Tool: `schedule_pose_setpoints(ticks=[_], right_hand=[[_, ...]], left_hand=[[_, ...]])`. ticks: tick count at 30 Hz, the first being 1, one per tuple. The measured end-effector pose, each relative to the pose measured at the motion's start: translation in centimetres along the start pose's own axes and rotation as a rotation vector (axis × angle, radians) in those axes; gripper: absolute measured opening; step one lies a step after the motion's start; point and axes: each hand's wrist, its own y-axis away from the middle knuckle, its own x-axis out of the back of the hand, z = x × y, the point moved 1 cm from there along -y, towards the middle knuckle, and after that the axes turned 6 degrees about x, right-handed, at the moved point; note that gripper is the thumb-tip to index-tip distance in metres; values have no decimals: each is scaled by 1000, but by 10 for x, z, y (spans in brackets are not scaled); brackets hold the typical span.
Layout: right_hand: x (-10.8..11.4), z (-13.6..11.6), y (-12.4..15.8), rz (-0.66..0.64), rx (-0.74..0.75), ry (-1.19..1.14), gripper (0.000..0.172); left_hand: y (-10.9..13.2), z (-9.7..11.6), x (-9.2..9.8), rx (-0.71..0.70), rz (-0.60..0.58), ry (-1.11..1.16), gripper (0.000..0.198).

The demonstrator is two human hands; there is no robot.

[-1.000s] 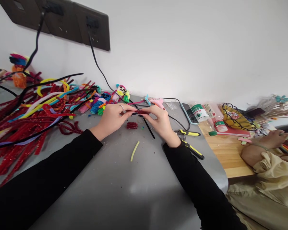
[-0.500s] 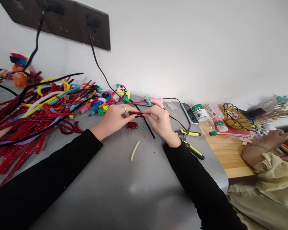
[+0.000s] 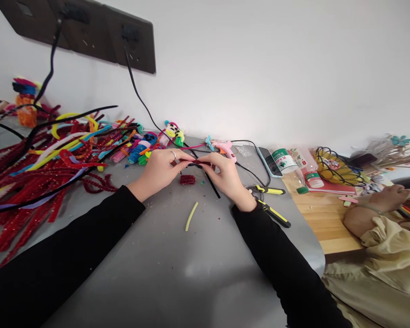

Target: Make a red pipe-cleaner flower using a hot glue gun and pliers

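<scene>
My left hand (image 3: 160, 169) and my right hand (image 3: 226, 177) meet above the grey table (image 3: 164, 269), both pinching a short dark red pipe cleaner piece (image 3: 198, 161) together with a black pipe cleaner (image 3: 212, 184) that slants down toward me. Fingers of both hands are closed on it. A small red coiled piece (image 3: 187, 179) lies on the table just below my hands. A short yellow-green stem (image 3: 192, 216) lies nearer to me.
A big heap of red, yellow and black pipe cleaners (image 3: 37, 164) covers the left. Yellow-handled pliers (image 3: 269, 205), a pink glue gun (image 3: 223, 146), a phone (image 3: 269, 161) and a bottle (image 3: 289, 166) lie to the right. Another person's arm (image 3: 379, 214) rests on the wooden table.
My hands have barely shifted; the fingers keep working the red piece against the black pipe cleaner. The right hand has moved slightly left.
</scene>
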Motion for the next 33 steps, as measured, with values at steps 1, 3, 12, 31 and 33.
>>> schedule_pose_setpoints(ticks=[1, 3, 12, 31, 33], right_hand=[[0, 0, 0, 1, -4, -3, 18], [0, 0, 0, 3, -8, -4, 19], [1, -1, -1, 16, -56, -12, 25], [-3, -3, 0, 12, -83, -43, 20], [-3, -2, 1, 0, -88, -42, 21]], left_hand=[[0, 0, 0, 12, -11, 4, 24], [0, 1, 0, 48, -36, 18, 25], [-2, 0, 2, 239, -113, 130, 35], [-2, -1, -2, 236, -149, 131, 35], [-2, -1, -2, 237, -167, 151, 35]])
